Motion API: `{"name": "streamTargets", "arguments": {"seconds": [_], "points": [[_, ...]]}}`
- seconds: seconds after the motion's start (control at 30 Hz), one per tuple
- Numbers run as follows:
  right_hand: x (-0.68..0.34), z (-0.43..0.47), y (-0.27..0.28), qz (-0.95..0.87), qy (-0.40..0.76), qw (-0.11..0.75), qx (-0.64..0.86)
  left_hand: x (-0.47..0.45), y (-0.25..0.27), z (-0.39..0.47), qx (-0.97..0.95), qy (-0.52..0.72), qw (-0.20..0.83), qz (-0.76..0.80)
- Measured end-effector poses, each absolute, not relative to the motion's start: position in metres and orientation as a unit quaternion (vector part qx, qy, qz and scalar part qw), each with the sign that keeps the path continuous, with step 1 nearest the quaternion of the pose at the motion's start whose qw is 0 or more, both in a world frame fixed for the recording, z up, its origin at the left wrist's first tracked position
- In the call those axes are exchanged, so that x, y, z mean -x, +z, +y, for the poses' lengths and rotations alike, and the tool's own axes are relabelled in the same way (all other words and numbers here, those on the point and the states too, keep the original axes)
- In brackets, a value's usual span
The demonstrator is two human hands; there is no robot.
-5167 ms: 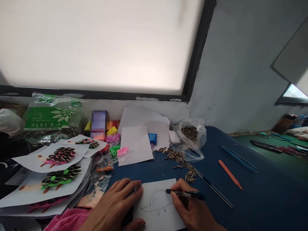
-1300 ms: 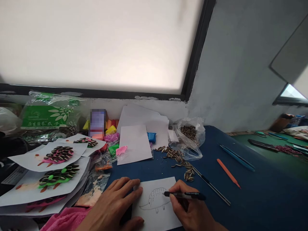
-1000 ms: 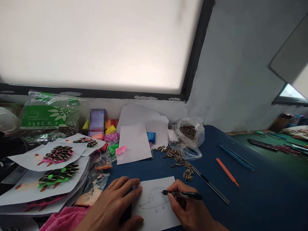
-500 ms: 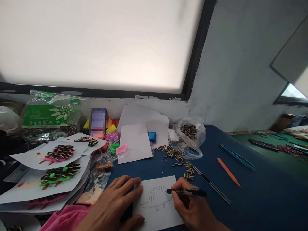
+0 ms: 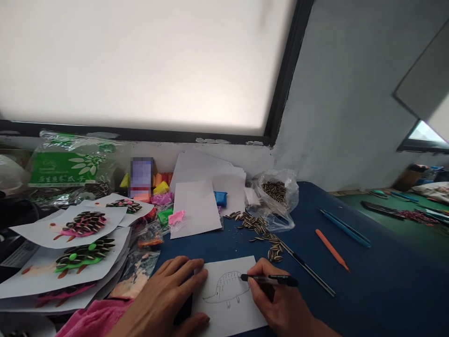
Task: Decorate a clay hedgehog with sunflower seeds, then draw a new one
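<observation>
A white sheet of paper [image 5: 235, 320] lies on the dark blue table, bearing a pen drawing of a hedgehog [image 5: 228, 290] with short marks across its back. My right hand [image 5: 277, 299] grips a black pen [image 5: 270, 279], its tip on or just over the upper right of the hedgehog's back. Fingers spread, my left hand [image 5: 171, 295] rests flat along the sheet's left edge. Sunflower seeds [image 5: 256, 224] are scattered just beyond the sheet.
Finished hedgehog pictures [image 5: 84, 224] with seeds and clay are stacked at left. Behind are blank sheets [image 5: 196, 210], coloured clay packs [image 5: 164, 215] and a bag of seeds [image 5: 275, 192]. Tweezers [image 5: 343, 227], an orange tool [image 5: 333, 250] and a metal-tipped rod [image 5: 308, 267] lie at right.
The pen and my right hand have shifted very slightly left. My left hand stays on the paper, and the whole view has moved a touch.
</observation>
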State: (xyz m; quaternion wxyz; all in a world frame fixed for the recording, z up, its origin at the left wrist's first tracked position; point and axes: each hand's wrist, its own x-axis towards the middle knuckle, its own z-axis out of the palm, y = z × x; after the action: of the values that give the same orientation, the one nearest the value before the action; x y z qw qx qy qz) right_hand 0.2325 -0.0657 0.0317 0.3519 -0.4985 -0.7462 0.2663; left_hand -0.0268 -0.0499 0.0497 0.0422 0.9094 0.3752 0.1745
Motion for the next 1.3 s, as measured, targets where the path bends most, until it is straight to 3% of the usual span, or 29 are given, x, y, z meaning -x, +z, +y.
{"name": "streamTargets", "arguments": {"seconds": [0.47, 0.93, 1.3], "points": [[-0.235, -0.066, 0.03, -0.726, 0.256, 0.36, 0.527, 0.024, 0.054, -0.048, -0.915, 0.119, 0.058, 0.381], [-0.234, -0.065, 0.034, -0.741, 0.235, 0.359, 0.517, 0.027, 0.048, -0.047, -0.912, 0.155, 0.053, 0.375], [-0.222, -0.072, 0.028, -0.797, 0.234, 0.366, 0.42, 0.025, 0.046, -0.044, -0.916, 0.134, 0.065, 0.372]]}}
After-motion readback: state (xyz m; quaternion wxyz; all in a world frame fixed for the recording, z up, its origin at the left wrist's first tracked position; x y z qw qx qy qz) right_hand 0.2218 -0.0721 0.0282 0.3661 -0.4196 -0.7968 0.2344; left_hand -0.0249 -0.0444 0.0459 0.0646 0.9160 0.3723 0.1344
